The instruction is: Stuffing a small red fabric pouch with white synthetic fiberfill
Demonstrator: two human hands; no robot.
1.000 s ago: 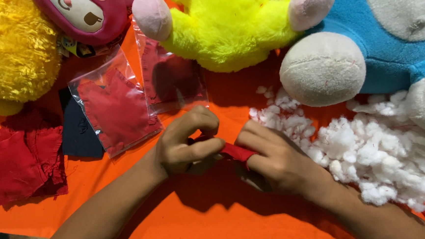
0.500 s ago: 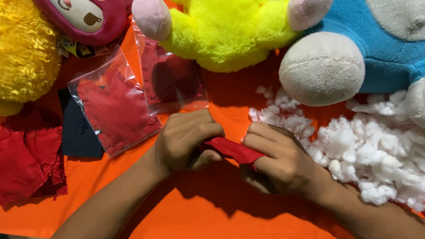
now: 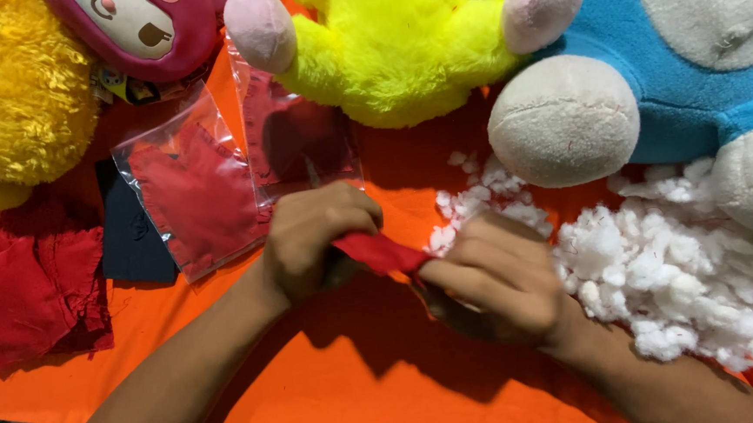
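Two bare hands meet in the middle, over an orange cloth (image 3: 352, 387) that covers the table. The left hand (image 3: 313, 241) is curled tight and pinches one end of a small red piece of fabric (image 3: 377, 251). The right hand (image 3: 494, 278) is a bit blurry, but its fingers are closed on the other end of the same red piece. So the red piece runs between the two hands, just above the orange cloth. Just right of the right hand lies a big heap of white fluffy stuffing (image 3: 659, 281). Far from the hands, at the top, sit soft toys: a bright yellow plush (image 3: 401, 44) with pink feet, a blue and white plush (image 3: 673, 71) on the right, a fuzzy golden one (image 3: 12, 94) on the left, and a dark pink one (image 3: 148, 29) beside it. Just beyond the left hand lie two clear plastic bags (image 3: 193, 197) with red fabric inside them. A dark blue patch (image 3: 135, 244) peeks out from under the left bag. At the left edge sits a pile of red cloth (image 3: 37, 289) with frayed edges.
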